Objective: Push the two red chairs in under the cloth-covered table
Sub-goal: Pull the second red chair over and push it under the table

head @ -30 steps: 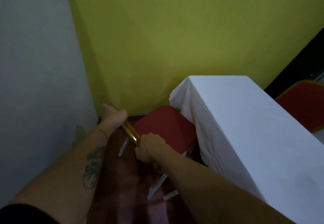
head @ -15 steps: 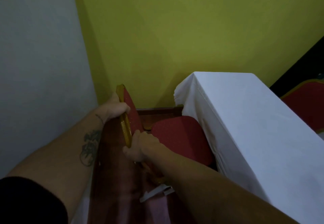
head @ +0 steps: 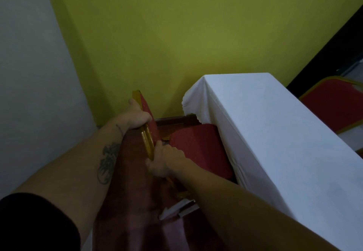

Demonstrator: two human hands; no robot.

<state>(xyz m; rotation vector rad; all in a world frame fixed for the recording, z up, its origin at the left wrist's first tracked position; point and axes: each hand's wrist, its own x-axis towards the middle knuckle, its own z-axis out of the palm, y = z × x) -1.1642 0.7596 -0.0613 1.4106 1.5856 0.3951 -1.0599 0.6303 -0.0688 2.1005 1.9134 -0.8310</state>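
Note:
A red chair with a gold frame stands at the left side of the table covered in white cloth. Its red seat reaches partly under the cloth's edge. My left hand grips the far end of the gold top rail of the backrest. My right hand grips the near end of the same rail. A second red chair with a gold rim stands on the far right side of the table, partly cut off by the frame.
A yellow-green wall rises behind the table and meets a pale grey wall on the left. The floor is dark red, with white strips lying on it near my right forearm.
The chair has slid toward the table, so more of its seat sits under the cloth. The backrest stands more upright, and both hands have kept hold of its rail.

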